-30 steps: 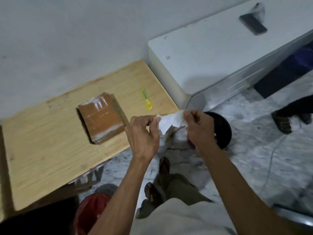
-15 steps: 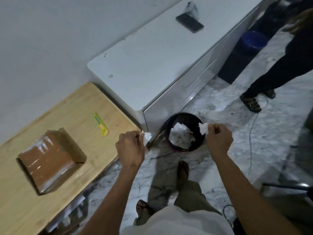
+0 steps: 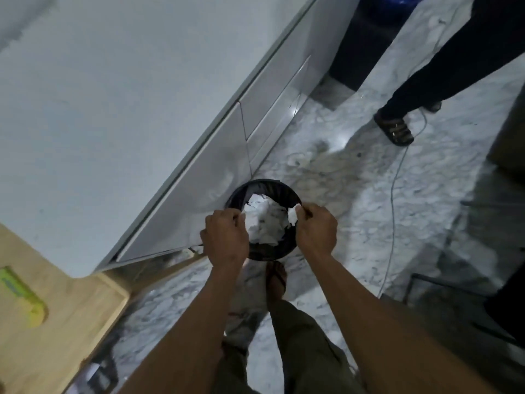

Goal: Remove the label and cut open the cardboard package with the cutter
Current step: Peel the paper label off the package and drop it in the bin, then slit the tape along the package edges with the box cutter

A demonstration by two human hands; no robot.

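Both my hands hover over a black waste bin (image 3: 289,194) on the floor, which holds crumpled white paper. My right hand (image 3: 316,227) pinches a white piece of torn label (image 3: 292,215) above the bin's right rim. My left hand (image 3: 225,237) is closed above the left rim; a sliver of white shows at its fingertips. The yellow-green cutter (image 3: 21,298) lies on the wooden table (image 3: 71,322) at the far left. The cardboard package is out of view.
A white cabinet (image 3: 127,123) with drawers stands right behind the bin. Another person's legs and sandalled foot (image 3: 393,129) are at the upper right, with a thin cable (image 3: 393,194) across the marble floor. My own foot is just below the bin.
The label was torn in two, one piece in each hand. Both hands moved over the bin and the view swung right, so the package left the frame.
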